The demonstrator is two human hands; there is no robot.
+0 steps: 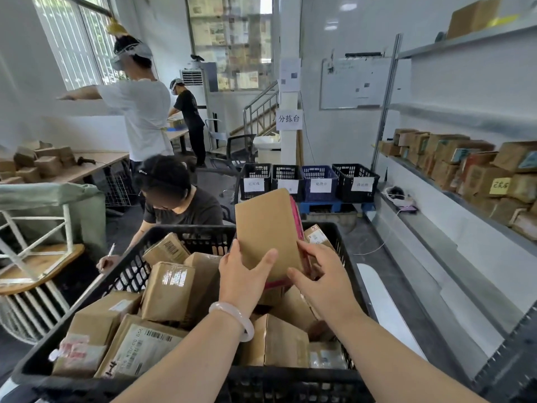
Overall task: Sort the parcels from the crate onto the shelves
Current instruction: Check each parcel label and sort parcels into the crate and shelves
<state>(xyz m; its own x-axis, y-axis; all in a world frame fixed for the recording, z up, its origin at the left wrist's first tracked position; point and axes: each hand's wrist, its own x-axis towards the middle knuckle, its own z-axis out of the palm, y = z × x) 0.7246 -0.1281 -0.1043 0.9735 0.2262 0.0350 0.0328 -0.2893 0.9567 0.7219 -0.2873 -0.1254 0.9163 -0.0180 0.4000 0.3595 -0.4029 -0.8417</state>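
Observation:
A black plastic crate (136, 266) in front of me is filled with several brown cardboard parcels (167, 290). Above its middle I hold up a flat brown parcel with a pink edge (266, 228), standing on end. My left hand (242, 279) grips its lower left side, thumb across the front. My right hand (318, 274) holds its lower right edge, fingers curled against the pink side. Metal shelves (465, 199) run along the right wall, the middle one packed with brown parcels (453, 161).
A seated person (174, 199) writes just beyond the crate's far left corner. Two people stand further back by tables (96, 165) with boxes. Labelled black and blue crates (311, 183) line the far floor. A white stool frame (35, 237) stands at left.

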